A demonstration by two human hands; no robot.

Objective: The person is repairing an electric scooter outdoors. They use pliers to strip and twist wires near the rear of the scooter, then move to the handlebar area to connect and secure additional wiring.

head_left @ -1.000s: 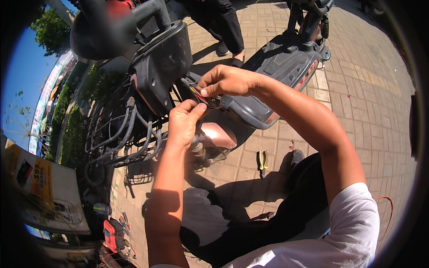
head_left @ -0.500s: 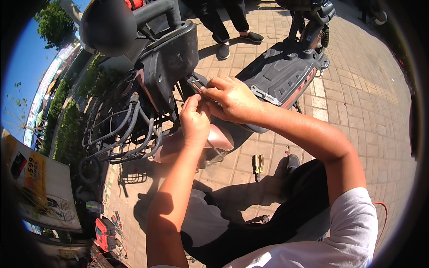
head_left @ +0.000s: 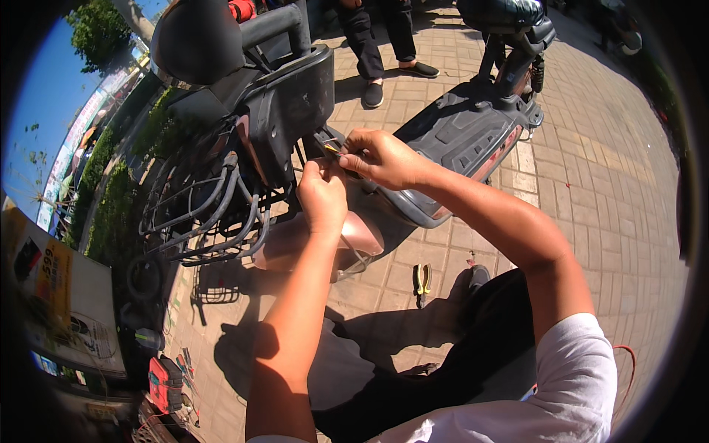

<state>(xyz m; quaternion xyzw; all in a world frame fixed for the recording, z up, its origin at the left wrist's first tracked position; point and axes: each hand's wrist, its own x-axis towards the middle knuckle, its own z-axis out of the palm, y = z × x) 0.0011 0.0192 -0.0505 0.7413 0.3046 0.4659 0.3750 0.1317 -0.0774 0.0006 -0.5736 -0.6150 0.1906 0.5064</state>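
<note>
Fingers loosen into view: the right hand (head_left: 380, 160), overlapping the left hand (head_left: 322, 201) a half-second back, now shows its hooked index finger and thumb nearly together, pinching a yellow wire (head_left: 331, 150). Left hand curls in just below; whether its hidden fingertips close on anything, I can't tell. And that wire sits beside the scooter's black front panel (head_left: 295, 103), above the pink fender (head_left: 361, 236). Danger spot, I'd judge: slim wire, small hold, so a slipping thumb could let it spring away. If an end is bare, too small to tell, brushing metal could short it. Hard tug? That could strain a joint. Down on the paving (head_left: 395, 299), pliers (head_left: 421, 292) lie near the shoe (head_left: 479, 277): one shuffle could kick them.
</note>
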